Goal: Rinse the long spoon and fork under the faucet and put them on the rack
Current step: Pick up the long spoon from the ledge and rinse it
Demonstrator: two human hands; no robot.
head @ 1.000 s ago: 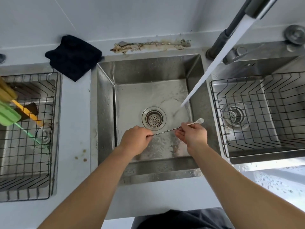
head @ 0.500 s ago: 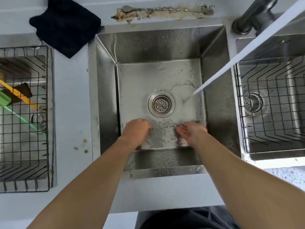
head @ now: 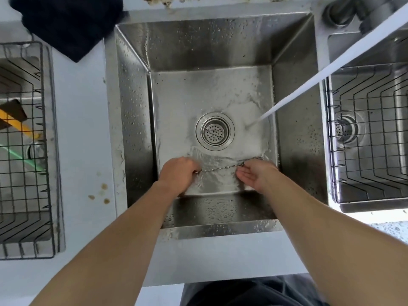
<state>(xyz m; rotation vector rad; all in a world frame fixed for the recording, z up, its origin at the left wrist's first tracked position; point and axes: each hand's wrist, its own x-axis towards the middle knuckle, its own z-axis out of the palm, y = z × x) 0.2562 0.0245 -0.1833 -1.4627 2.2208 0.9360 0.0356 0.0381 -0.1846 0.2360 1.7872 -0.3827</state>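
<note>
A long thin utensil with a twisted metal handle (head: 220, 168) is held level low in the middle sink (head: 132, 107), stretched between my two hands. My left hand (head: 180, 173) is closed around its left end. My right hand (head: 256, 174) grips its right end with thumb and fingertips, the other fingers loosely spread. Both ends of the utensil are hidden by my hands. The faucet base (head: 344, 9) is at top right, and its stream of water (head: 326, 71) falls slantwise onto the sink floor right of the drain (head: 214, 130), above my right hand.
A black wire rack (head: 371, 133) sits in the right sink. Another wire rack (head: 26, 151) on the left holds yellow and green utensils. A dark cloth (head: 70, 23) lies on the counter at top left. Brown stains (head: 102, 194) mark the counter.
The view has tilted downward and closer to the sink. My hands with the utensil have sunk lower towards the sink floor; the pale end seen a second ago is now hidden.
</note>
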